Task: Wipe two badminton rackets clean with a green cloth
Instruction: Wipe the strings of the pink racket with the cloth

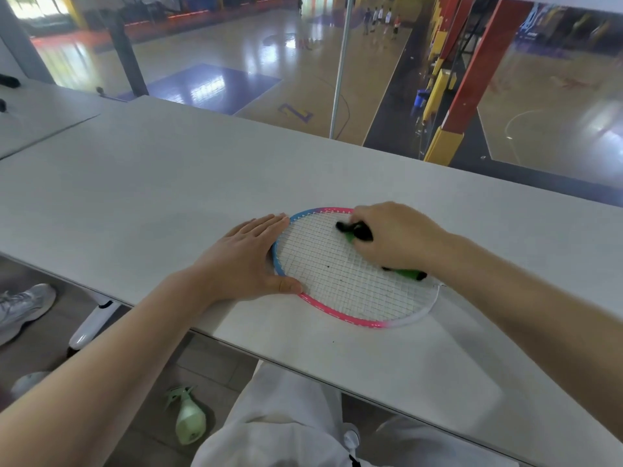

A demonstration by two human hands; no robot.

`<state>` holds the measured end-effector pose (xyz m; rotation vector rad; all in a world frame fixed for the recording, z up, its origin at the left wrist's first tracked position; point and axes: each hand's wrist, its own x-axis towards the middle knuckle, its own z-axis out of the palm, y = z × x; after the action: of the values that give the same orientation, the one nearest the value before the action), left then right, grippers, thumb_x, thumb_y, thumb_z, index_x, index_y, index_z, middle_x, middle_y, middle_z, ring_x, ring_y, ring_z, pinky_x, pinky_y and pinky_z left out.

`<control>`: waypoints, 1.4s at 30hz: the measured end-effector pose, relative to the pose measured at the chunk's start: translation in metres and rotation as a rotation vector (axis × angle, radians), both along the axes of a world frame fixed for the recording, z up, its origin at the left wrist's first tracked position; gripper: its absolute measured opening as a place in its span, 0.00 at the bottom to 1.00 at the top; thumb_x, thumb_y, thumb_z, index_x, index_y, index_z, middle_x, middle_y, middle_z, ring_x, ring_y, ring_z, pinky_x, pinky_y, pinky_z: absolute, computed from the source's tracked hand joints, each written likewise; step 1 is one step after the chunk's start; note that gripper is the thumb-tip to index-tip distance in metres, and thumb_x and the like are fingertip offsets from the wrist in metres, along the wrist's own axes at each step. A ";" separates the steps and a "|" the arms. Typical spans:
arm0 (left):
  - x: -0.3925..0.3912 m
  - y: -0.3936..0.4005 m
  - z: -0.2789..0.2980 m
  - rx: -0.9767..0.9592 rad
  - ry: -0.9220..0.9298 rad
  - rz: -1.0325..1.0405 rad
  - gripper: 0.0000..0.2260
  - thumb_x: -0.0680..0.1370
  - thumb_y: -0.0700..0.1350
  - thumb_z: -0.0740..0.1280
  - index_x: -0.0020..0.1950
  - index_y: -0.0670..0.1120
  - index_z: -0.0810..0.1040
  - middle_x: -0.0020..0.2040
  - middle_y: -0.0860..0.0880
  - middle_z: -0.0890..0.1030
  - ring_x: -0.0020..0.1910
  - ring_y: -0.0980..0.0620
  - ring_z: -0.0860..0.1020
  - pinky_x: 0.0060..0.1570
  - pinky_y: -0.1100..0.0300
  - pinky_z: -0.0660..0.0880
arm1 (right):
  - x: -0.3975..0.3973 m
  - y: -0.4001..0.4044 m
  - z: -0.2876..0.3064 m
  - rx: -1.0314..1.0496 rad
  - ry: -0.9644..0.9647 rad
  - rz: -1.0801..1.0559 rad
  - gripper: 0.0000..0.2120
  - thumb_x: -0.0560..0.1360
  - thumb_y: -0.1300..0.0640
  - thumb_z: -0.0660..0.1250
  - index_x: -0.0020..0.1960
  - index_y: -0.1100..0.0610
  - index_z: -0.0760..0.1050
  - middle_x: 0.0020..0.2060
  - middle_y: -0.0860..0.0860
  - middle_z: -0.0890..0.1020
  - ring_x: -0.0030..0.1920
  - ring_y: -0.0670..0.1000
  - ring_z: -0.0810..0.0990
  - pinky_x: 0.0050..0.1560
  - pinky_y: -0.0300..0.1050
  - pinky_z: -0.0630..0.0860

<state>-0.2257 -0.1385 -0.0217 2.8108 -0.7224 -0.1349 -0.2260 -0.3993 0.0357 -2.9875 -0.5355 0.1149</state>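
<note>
Seen from above, a long white table (168, 183) running from nine o'clock to four o'clock, with a glass wall and a basketball court (236, 52) beyond at twelve; flat on the table just right of centre, a badminton racket (340, 278) with a pink, blue and white frame, its strung head lying face up; at the head's nine o'clock edge, the left hand (246, 257), fingers straight and pressed flat across the frame, thumb against the pink rim, apparently steadying it; at the head's one o'clock, the right hand (394, 237) clenched around a bunched green cloth (404, 273) with dark edging, pressed to the strings; dark specks showing on the strings near centre; under the table at seven o'clock, a pale green spray bottle (188, 419) lying on the floor. Judged mid-wipe on the first racket, its lower strings apparently not yet covered; no second racket anywhere in view, so impossible to tell whether already cleaned or waiting; at best about halfway.
</note>
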 end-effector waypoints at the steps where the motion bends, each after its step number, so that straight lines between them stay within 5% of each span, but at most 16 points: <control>1: 0.001 0.000 -0.001 -0.001 -0.013 -0.004 0.61 0.56 0.86 0.48 0.81 0.51 0.45 0.80 0.57 0.48 0.78 0.59 0.45 0.75 0.61 0.43 | -0.018 0.006 0.003 0.050 0.072 0.070 0.05 0.76 0.48 0.63 0.48 0.48 0.74 0.38 0.46 0.79 0.39 0.48 0.77 0.37 0.46 0.74; 5: 0.001 0.001 -0.003 -0.007 -0.032 -0.014 0.60 0.58 0.84 0.51 0.81 0.50 0.46 0.80 0.57 0.48 0.78 0.60 0.45 0.75 0.62 0.44 | -0.069 0.021 0.012 0.063 0.259 0.243 0.10 0.75 0.42 0.61 0.48 0.47 0.74 0.36 0.44 0.79 0.37 0.44 0.78 0.38 0.46 0.77; 9: 0.001 0.000 -0.001 0.010 -0.012 -0.015 0.62 0.56 0.86 0.48 0.81 0.51 0.44 0.80 0.57 0.48 0.78 0.60 0.45 0.74 0.63 0.42 | -0.032 0.009 0.011 0.006 0.123 0.103 0.04 0.76 0.47 0.63 0.48 0.47 0.73 0.36 0.46 0.79 0.33 0.45 0.79 0.35 0.45 0.75; 12: 0.000 0.000 0.001 0.009 0.005 -0.001 0.63 0.54 0.86 0.47 0.81 0.52 0.44 0.80 0.57 0.47 0.78 0.59 0.44 0.75 0.62 0.42 | 0.019 -0.015 0.002 -0.128 -0.117 -0.107 0.07 0.78 0.48 0.62 0.50 0.51 0.72 0.40 0.49 0.78 0.38 0.51 0.77 0.35 0.45 0.71; 15: 0.000 -0.001 0.000 0.004 -0.003 0.005 0.63 0.54 0.87 0.46 0.81 0.52 0.44 0.80 0.57 0.48 0.78 0.59 0.45 0.76 0.61 0.43 | 0.031 -0.026 -0.005 -0.148 -0.158 -0.126 0.07 0.78 0.49 0.61 0.50 0.52 0.72 0.41 0.50 0.79 0.39 0.51 0.76 0.37 0.46 0.73; 23: 0.002 0.000 -0.002 0.026 -0.019 -0.007 0.59 0.59 0.84 0.50 0.81 0.51 0.44 0.80 0.57 0.46 0.78 0.60 0.44 0.74 0.62 0.42 | -0.068 -0.003 0.020 0.079 0.382 0.238 0.09 0.76 0.45 0.65 0.52 0.47 0.76 0.39 0.44 0.81 0.38 0.41 0.78 0.38 0.38 0.74; 27: 0.002 0.000 -0.001 0.055 -0.005 -0.021 0.59 0.58 0.85 0.49 0.81 0.51 0.42 0.80 0.57 0.46 0.78 0.59 0.44 0.74 0.62 0.42 | -0.035 -0.014 0.018 -0.026 0.144 0.122 0.07 0.76 0.44 0.64 0.50 0.46 0.74 0.38 0.45 0.80 0.37 0.44 0.77 0.37 0.45 0.75; 33: 0.000 -0.002 0.003 0.057 0.022 -0.005 0.60 0.57 0.84 0.49 0.81 0.53 0.42 0.80 0.57 0.45 0.78 0.58 0.43 0.76 0.59 0.42 | 0.017 -0.040 0.000 -0.078 -0.119 -0.195 0.07 0.78 0.49 0.61 0.51 0.50 0.73 0.42 0.50 0.79 0.38 0.50 0.75 0.32 0.43 0.66; 37: 0.000 -0.001 0.001 0.055 0.008 -0.011 0.60 0.57 0.85 0.47 0.81 0.52 0.42 0.80 0.57 0.46 0.78 0.58 0.44 0.76 0.60 0.43 | -0.023 -0.025 0.008 0.030 0.061 0.013 0.04 0.76 0.48 0.64 0.49 0.47 0.74 0.40 0.46 0.80 0.40 0.46 0.77 0.38 0.46 0.74; 42: 0.001 0.000 -0.001 0.051 0.003 -0.012 0.60 0.57 0.86 0.47 0.81 0.52 0.42 0.80 0.57 0.45 0.78 0.60 0.44 0.76 0.59 0.44 | -0.067 -0.016 0.030 0.075 0.564 0.118 0.10 0.74 0.48 0.69 0.54 0.43 0.77 0.44 0.39 0.80 0.45 0.39 0.78 0.49 0.38 0.77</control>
<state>-0.2249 -0.1385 -0.0231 2.8540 -0.7462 -0.1612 -0.2926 -0.4150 0.0659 -2.6643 -0.6177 0.8868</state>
